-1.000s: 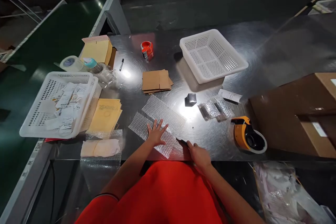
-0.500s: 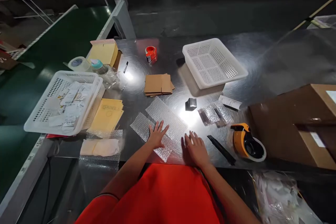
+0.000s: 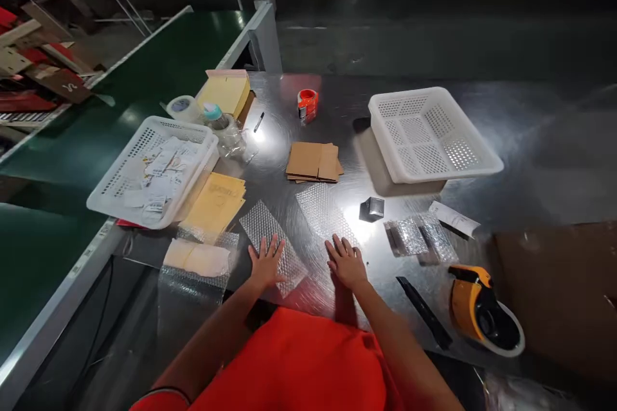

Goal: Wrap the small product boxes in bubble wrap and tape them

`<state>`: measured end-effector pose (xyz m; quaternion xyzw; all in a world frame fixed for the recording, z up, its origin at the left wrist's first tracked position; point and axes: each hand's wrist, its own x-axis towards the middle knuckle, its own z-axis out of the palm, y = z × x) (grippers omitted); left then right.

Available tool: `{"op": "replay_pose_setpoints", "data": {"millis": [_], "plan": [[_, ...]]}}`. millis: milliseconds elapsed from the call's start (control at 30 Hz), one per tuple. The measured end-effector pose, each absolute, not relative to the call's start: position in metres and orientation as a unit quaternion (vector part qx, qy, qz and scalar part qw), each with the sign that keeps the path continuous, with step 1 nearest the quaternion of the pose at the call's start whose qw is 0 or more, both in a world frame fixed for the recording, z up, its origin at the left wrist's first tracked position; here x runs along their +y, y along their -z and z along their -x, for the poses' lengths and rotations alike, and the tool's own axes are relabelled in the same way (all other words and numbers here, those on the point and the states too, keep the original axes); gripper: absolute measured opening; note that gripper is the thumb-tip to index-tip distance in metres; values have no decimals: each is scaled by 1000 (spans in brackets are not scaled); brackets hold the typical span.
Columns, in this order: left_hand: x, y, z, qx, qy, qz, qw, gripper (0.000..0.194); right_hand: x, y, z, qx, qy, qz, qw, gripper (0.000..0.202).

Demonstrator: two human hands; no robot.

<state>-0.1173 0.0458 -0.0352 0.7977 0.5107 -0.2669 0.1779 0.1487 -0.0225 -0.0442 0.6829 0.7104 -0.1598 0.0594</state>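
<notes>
My left hand (image 3: 266, 264) lies spread on a narrow strip of bubble wrap (image 3: 260, 221) on the metal table. Under the fingertips of my right hand (image 3: 348, 262) is the near end of a second bubble wrap sheet (image 3: 321, 209); its fingers are apart too. Bare metal shows between the two sheets. Beyond them sits a stack of flat brown cardboard pieces (image 3: 313, 162). A small dark box (image 3: 373, 208) stands to the right, near several bubble-wrapped packets (image 3: 421, 237) and a rolled white paper (image 3: 454, 218).
Right of my hands lie a black cutter (image 3: 424, 313) and an orange tape dispenser (image 3: 484, 311) beside a large carton (image 3: 559, 289). A white basket (image 3: 436, 173) is behind. On the left are a basket of slips (image 3: 103, 196), yellow padded envelopes (image 3: 212, 202) and a green conveyor (image 3: 178, 45).
My left hand has drawn the narrow bubble wrap strip leftward, away from the other sheet, which the strip overlapped before. My right hand has moved onto the second sheet's near end. The view has turned left.
</notes>
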Motion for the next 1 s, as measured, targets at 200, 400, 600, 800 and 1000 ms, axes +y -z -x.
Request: {"op": "replay_pose_setpoints", "data": {"millis": [200,400,600,800,1000], "plan": [[112,5,132,508,273,-807,125,95,-36,29,-116,699,213,-678,80,57],[77,-2,58,442,164,-867,158,66,-33,12,-128,670,215,-710,-21,56],[-13,17,23,348,184,-889,233,50,35,-17,-236,560,97,-818,-91,59],[-28,19,25,374,163,-889,208,43,91,-21,-268,429,237,-867,-88,59],[-47,20,24,369,159,-888,224,40,71,-14,-253,482,343,-789,-168,46]]}}
